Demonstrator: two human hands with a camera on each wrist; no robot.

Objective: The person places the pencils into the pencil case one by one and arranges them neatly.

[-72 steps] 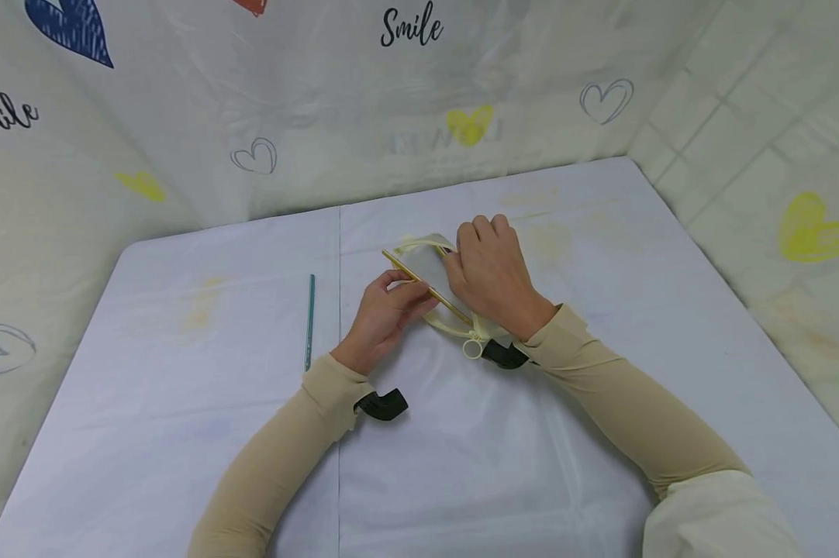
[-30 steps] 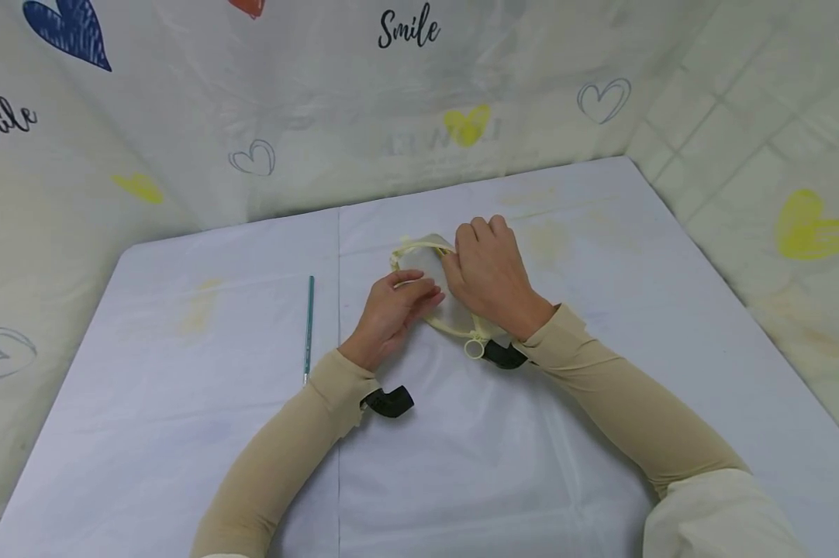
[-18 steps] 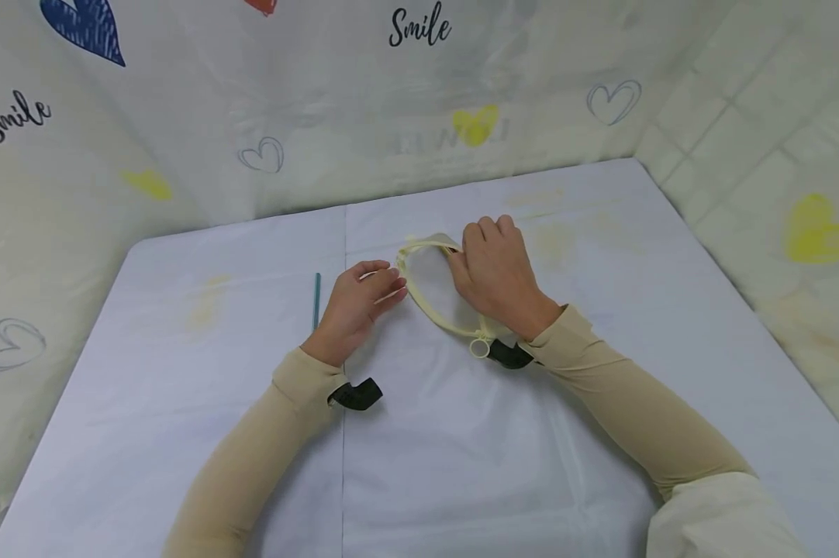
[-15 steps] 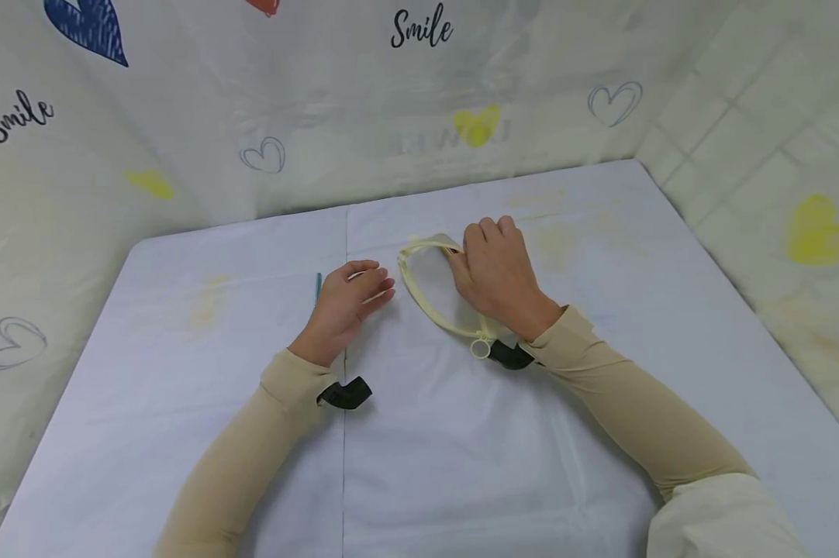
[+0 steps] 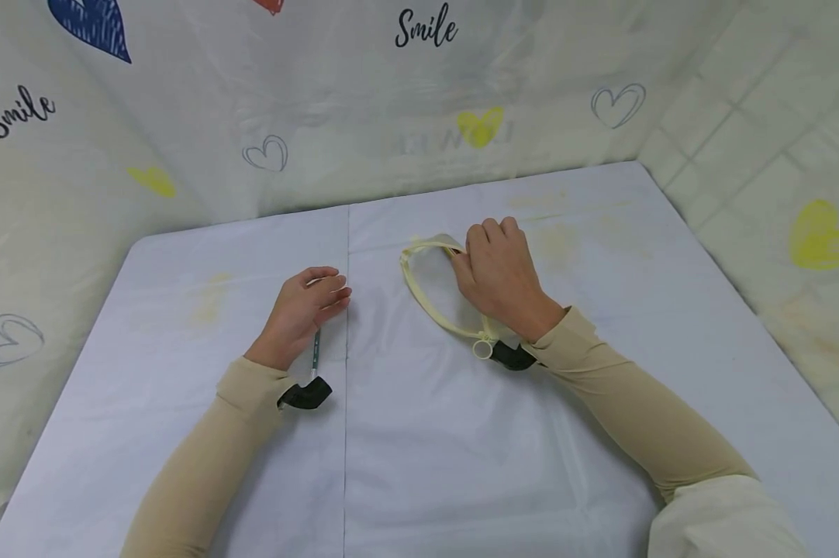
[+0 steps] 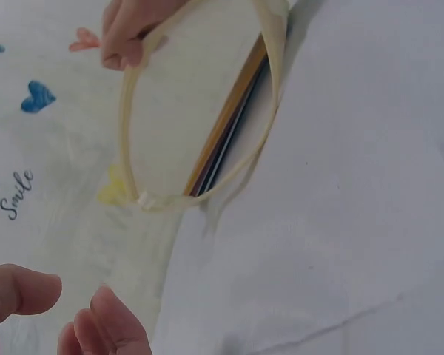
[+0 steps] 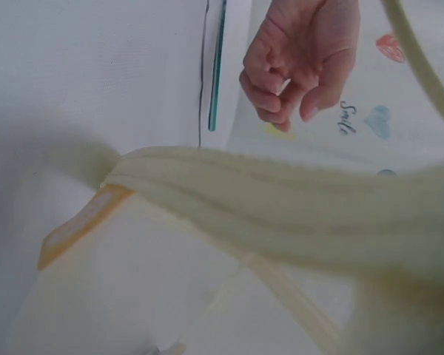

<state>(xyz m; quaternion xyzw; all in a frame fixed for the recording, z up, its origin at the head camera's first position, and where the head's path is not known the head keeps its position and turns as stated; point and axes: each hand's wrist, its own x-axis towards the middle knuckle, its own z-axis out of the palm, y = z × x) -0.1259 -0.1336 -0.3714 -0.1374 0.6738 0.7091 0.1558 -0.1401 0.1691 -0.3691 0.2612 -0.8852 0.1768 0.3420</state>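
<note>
My left hand (image 5: 299, 316) hovers over a slim teal pencil (image 5: 315, 353) on the table, its fingers loosely bent with a gap between thumb and fingertips; nothing is held. The hand hides the pencil's middle. At the table's centre-right my right hand (image 5: 501, 271) grips the edge of a pale yellow-rimmed, see-through zip pouch (image 5: 425, 304), whose mouth gapes toward the left. Inside it, the left wrist view shows a gold pencil (image 6: 228, 111) lying beside darker slim sticks (image 6: 237, 129). A round pull ring (image 5: 482, 350) hangs at the pouch's near corner.
A white cloth with a crease line covers the table (image 5: 419, 465). Behind it hangs a pale curtain (image 5: 336, 101) printed with hearts and words. A black wrist-camera piece (image 5: 306, 394) juts from the left cuff, another (image 5: 512, 356) from the right.
The gold pencil held by my left hand went into the pouch and was let go. That hand then moved left to above the teal pencil. My right hand kept its grip on the pouch.
</note>
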